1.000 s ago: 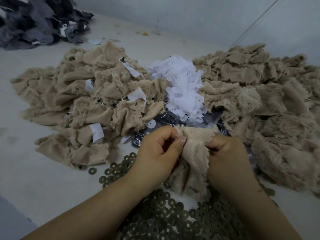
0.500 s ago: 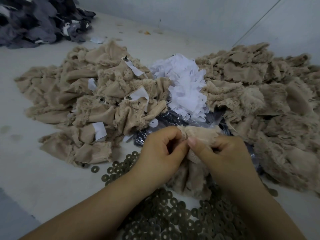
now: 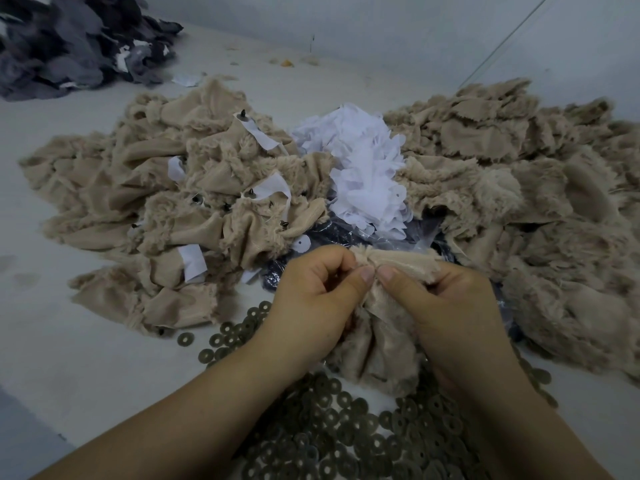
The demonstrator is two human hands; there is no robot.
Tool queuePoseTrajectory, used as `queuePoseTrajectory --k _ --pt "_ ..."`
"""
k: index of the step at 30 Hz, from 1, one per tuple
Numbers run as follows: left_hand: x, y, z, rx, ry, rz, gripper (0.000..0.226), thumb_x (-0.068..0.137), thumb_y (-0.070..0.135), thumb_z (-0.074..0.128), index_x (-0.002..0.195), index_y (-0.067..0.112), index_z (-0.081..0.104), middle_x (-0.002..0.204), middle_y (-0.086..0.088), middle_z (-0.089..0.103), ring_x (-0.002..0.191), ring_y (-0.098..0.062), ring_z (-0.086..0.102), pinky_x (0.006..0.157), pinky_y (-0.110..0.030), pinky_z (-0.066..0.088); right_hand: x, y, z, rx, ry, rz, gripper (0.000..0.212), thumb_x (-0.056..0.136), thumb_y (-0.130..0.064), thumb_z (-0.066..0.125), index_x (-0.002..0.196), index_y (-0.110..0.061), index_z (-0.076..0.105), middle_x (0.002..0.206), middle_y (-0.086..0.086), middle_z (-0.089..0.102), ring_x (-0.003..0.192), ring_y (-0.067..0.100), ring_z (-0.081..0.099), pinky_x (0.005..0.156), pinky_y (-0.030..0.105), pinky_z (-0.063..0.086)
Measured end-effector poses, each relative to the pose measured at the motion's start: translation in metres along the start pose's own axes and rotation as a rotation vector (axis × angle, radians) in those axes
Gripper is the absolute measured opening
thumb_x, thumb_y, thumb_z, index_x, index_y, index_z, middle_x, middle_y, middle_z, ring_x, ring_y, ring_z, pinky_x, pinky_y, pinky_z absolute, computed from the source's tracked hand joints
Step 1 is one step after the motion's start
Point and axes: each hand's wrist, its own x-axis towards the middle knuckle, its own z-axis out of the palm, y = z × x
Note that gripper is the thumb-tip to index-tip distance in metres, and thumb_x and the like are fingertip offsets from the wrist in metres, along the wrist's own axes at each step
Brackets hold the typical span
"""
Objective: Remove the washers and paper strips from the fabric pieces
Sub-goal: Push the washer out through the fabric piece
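Two hands meet on one beige fabric piece (image 3: 377,344), held just above the bench (image 3: 86,358) in front of the person. Left hand (image 3: 311,299) and right hand (image 3: 446,306) both pinch its gathered top edge, fingers curled, thumbs nearly touching. I cannot see a washer or strip on this piece; prob. it is hidden in the fold. To do the step well: keep one hand fixed near the fastening pt., pull w/ the other straight and short, not sideways, so the pile does not tear. Loose washers (image 3: 329,427) lie below the hands, white paper strips (image 3: 363,174) heaped behind, untreated pieces (image 3: 173,202) at left, so drop each part to its own heap.
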Motion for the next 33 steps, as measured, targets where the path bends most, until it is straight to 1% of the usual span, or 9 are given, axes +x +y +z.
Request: queuePoseTrajectory --k 5,9,16,18,22,24,28,31,33 --pt "-0.001 0.002 0.000 -0.071 -0.013 -0.042 0.023 0.084 0.024 0.064 0.066 0.011 0.058 0.048 0.003 0.044 0.042 -0.012 0.037 0.042 -0.026 0.035 -0.001 0.000 0.000 0.001 0.068 0.044 0.005 0.086 -0.010 0.076 0.083 -0.007 0.076 0.079 0.018 0.075 0.080 0.045 0.072 0.069 0.062 0.059" --pt "-0.001 0.001 -0.001 -0.073 -0.019 -0.058 0.025 0.089 0.016 0.066 0.066 0.013 0.059 0.051 -0.002 0.045 0.044 -0.017 0.037 0.044 -0.030 0.035 0.000 -0.001 0.000 0.038 0.104 0.089 0.005 0.083 -0.006 0.078 0.082 -0.003 0.074 0.082 0.023 0.074 0.083 0.049 0.070 0.070 0.065 0.058" --pt "0.000 0.003 -0.003 0.040 0.018 0.034 0.015 0.081 0.009 0.072 0.074 0.014 0.060 0.060 -0.006 0.052 0.053 -0.015 0.046 0.050 -0.036 0.042 0.002 -0.002 0.002 0.242 0.051 0.249 0.019 0.082 0.005 0.073 0.099 -0.004 0.073 0.095 0.020 0.076 0.090 0.040 0.074 0.078 0.051 0.061" --pt "0.001 0.008 -0.005 0.097 0.030 0.129 0.018 0.077 0.010 0.073 0.088 0.017 0.061 0.076 -0.002 0.058 0.061 -0.015 0.055 0.054 -0.034 0.048 0.003 -0.004 0.003 0.276 0.039 0.292 0.027 0.084 0.007 0.070 0.110 -0.002 0.068 0.100 0.020 0.076 0.093 0.038 0.074 0.083 0.052 0.059" --pt "0.003 0.009 -0.015 0.508 -0.065 0.629 0.026 0.081 -0.005 0.071 0.105 0.005 0.070 0.117 -0.007 0.060 0.102 -0.021 0.060 0.084 -0.034 0.052 0.002 -0.009 0.003 0.372 0.004 0.347 0.036 0.081 0.008 0.069 0.116 0.000 0.065 0.105 0.022 0.074 0.096 0.038 0.073 0.078 0.044 0.060" --pt "0.003 0.006 -0.016 0.597 -0.163 0.742 0.021 0.084 -0.008 0.068 0.101 0.002 0.074 0.116 -0.009 0.067 0.108 -0.026 0.059 0.091 -0.040 0.048 0.002 -0.012 0.004 0.427 0.010 0.384 0.037 0.081 0.011 0.066 0.118 0.005 0.063 0.108 0.028 0.071 0.095 0.039 0.073 0.073 0.040 0.059" --pt "0.000 -0.001 -0.017 0.705 -0.259 0.791 0.019 0.089 0.003 0.068 0.107 0.001 0.073 0.118 -0.013 0.068 0.109 -0.029 0.061 0.097 -0.043 0.046 0.004 -0.015 0.001 0.540 0.018 0.497 0.036 0.083 0.010 0.062 0.118 0.013 0.059 0.101 0.032 0.070 0.079 0.033 0.072 0.062 0.033 0.061" --pt "0.000 0.000 -0.019 0.753 -0.199 0.835 0.019 0.091 -0.001 0.061 0.105 -0.002 0.074 0.107 -0.015 0.071 0.097 -0.033 0.065 0.090 -0.043 0.051 0.002 -0.021 0.002 0.434 -0.036 0.545 0.031 0.085 0.009 0.061 0.116 0.008 0.062 0.104 0.028 0.072 0.091 0.037 0.073 0.077 0.042 0.060" --pt "0.001 0.002 -0.022 0.771 -0.180 0.859 0.020 0.089 -0.007 0.059 0.101 -0.004 0.074 0.101 -0.016 0.072 0.089 -0.035 0.065 0.083 -0.041 0.052 0.002 -0.027 -0.003 0.201 -0.065 0.526 0.027 0.088 0.005 0.064 0.113 -0.006 0.066 0.104 0.022 0.074 0.094 0.037 0.073 0.080 0.048 0.060"
